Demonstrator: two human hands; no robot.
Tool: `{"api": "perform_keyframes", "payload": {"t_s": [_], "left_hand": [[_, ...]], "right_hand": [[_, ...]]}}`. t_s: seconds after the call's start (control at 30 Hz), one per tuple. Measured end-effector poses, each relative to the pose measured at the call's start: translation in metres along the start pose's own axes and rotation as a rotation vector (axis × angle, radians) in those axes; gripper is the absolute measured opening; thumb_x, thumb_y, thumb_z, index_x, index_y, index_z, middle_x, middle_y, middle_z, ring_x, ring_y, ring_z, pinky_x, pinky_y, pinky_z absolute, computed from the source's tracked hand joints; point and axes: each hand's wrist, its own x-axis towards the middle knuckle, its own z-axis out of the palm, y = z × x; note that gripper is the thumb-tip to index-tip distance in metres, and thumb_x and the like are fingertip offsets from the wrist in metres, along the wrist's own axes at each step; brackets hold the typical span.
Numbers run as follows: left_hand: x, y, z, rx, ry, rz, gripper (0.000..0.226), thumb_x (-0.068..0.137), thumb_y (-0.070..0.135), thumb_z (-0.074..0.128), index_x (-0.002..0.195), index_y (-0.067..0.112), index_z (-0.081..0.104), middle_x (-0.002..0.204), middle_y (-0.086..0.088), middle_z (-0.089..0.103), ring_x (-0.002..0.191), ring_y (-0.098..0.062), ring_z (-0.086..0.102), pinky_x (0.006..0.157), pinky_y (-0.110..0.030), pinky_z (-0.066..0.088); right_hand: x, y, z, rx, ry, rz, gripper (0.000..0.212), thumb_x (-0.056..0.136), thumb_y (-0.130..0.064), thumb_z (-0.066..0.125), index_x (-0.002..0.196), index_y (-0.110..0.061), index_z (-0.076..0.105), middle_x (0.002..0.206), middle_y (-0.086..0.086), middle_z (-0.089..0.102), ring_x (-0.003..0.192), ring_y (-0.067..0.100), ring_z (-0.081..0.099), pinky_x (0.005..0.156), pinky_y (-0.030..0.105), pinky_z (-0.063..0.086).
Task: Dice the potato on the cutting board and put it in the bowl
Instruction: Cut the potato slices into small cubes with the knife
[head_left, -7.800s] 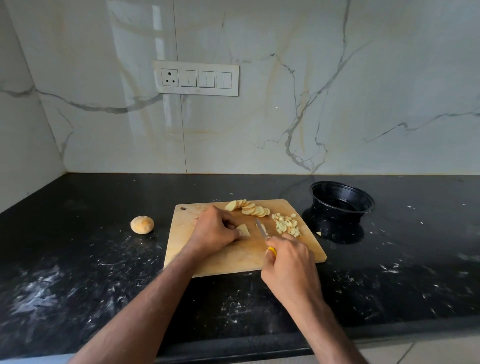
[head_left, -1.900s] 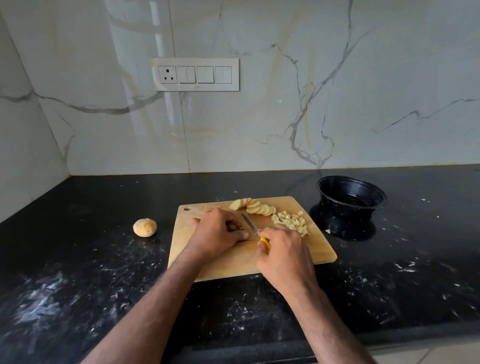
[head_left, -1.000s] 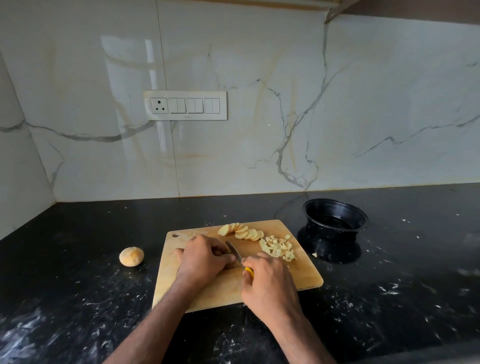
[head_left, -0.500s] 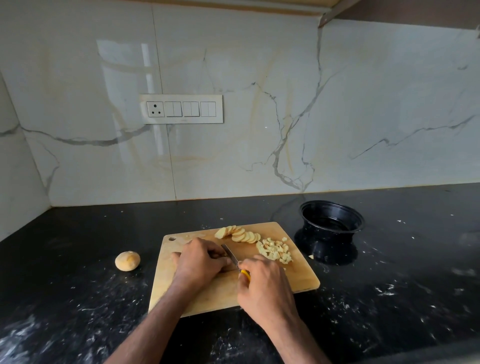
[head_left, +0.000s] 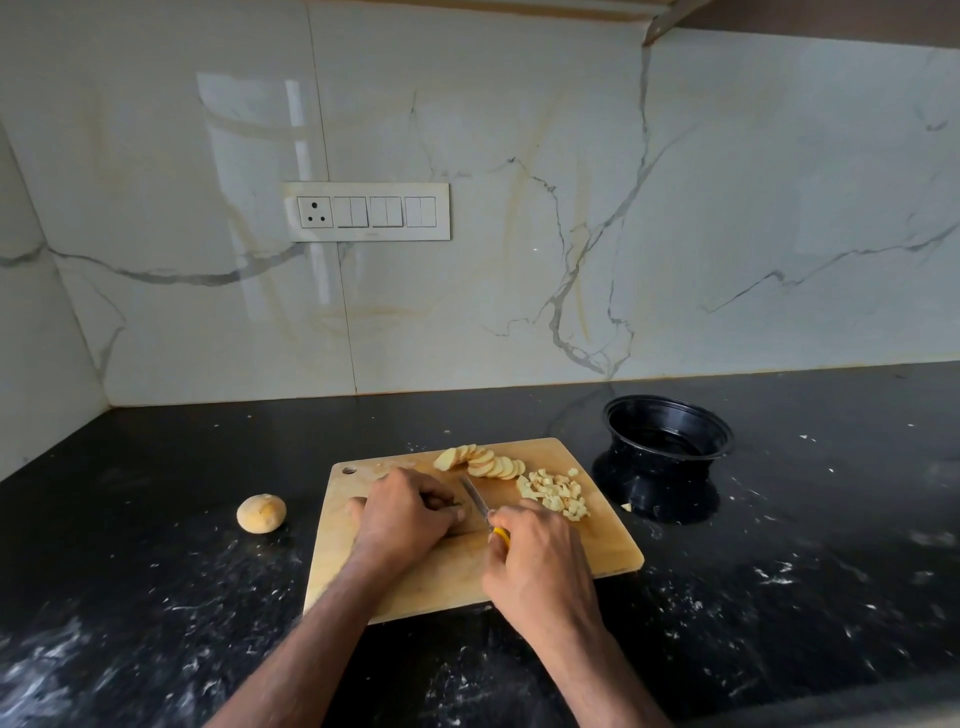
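Note:
A wooden cutting board (head_left: 582, 551) lies on the black counter. A row of potato slices (head_left: 483, 461) sits at its far edge, and a pile of diced potato (head_left: 556, 492) lies to their right. My left hand (head_left: 402, 514) is curled over a piece of potato in the board's middle; that piece is mostly hidden under the fingers. My right hand (head_left: 537, 558) grips a yellow-handled knife (head_left: 480, 506), whose blade points away from me beside my left fingertips. The black bowl (head_left: 667, 441) stands off the board to the right.
A whole small potato (head_left: 261, 513) rests on the counter left of the board. One stray potato bit (head_left: 626, 507) lies by the bowl's base. The counter (head_left: 156, 597) is streaked with white residue. A marble wall with a switch panel (head_left: 366, 211) rises behind.
The camera has tilted up, so the board and hands sit lower in view. Both hands stay at the board's middle, with the knife blade close against my left fingers.

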Motion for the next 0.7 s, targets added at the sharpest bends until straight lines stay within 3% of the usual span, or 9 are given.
{"api": "perform_keyframes", "payload": {"t_s": [0.2,0.4,0.47,0.57,0.63,0.7], "left_hand": [[0.0010,-0.0015,0.0009,-0.043,0.015,0.029,0.008,0.076,0.039,0.086,0.078,0.042,0.079,0.065,0.032,0.058,0.077,0.007,0.049,0.075,-0.034,0.025],[0.0029,-0.0006,0.0009,-0.057,-0.007,0.015,0.013,0.075,0.039,0.087,0.070,0.042,0.075,0.064,0.033,0.057,0.079,0.005,0.049,0.079,-0.036,0.022],[0.0036,-0.0009,0.0009,-0.066,-0.009,0.016,0.011,0.075,0.037,0.087,0.073,0.041,0.077,0.064,0.034,0.057,0.080,0.006,0.049,0.076,-0.035,0.023],[0.0050,-0.0008,0.0003,-0.076,-0.021,0.024,0.010,0.075,0.032,0.087,0.077,0.038,0.079,0.056,0.039,0.054,0.075,0.009,0.049,0.066,-0.029,0.021],[0.0061,-0.0004,-0.0003,-0.074,-0.033,0.028,0.010,0.076,0.030,0.086,0.078,0.037,0.080,0.057,0.039,0.054,0.076,0.005,0.052,0.071,-0.031,0.026],[0.0073,0.0002,-0.0010,-0.068,-0.044,0.029,0.009,0.077,0.031,0.086,0.080,0.037,0.080,0.063,0.035,0.056,0.084,0.000,0.053,0.087,-0.037,0.036]], "right_hand": [[0.0002,-0.0013,-0.0007,-0.012,-0.014,-0.012,0.026,0.090,-0.021,0.064,0.115,-0.021,0.074,0.104,-0.009,0.069,0.089,0.006,0.064,0.076,0.018,0.056],[0.0000,-0.0015,0.0006,-0.006,-0.042,-0.022,0.028,0.090,-0.020,0.066,0.117,-0.020,0.074,0.105,-0.008,0.070,0.089,0.006,0.064,0.076,0.016,0.055],[0.0006,-0.0007,0.0013,0.017,-0.048,-0.018,0.027,0.090,-0.019,0.067,0.116,-0.020,0.074,0.106,-0.008,0.071,0.090,0.005,0.063,0.075,0.010,0.051],[0.0033,-0.0003,0.0007,0.034,-0.065,0.004,0.021,0.088,-0.016,0.068,0.108,-0.020,0.076,0.100,-0.008,0.072,0.081,0.002,0.059,0.061,0.001,0.036],[0.0061,-0.0007,-0.0005,0.037,-0.073,0.026,0.013,0.086,-0.013,0.067,0.093,-0.021,0.076,0.086,-0.008,0.071,0.067,0.002,0.057,0.052,0.006,0.035],[0.0078,-0.0028,-0.0003,0.023,-0.071,0.051,0.008,0.085,-0.013,0.066,0.081,-0.018,0.072,0.073,-0.008,0.067,0.059,0.005,0.056,0.048,0.018,0.044]]}}
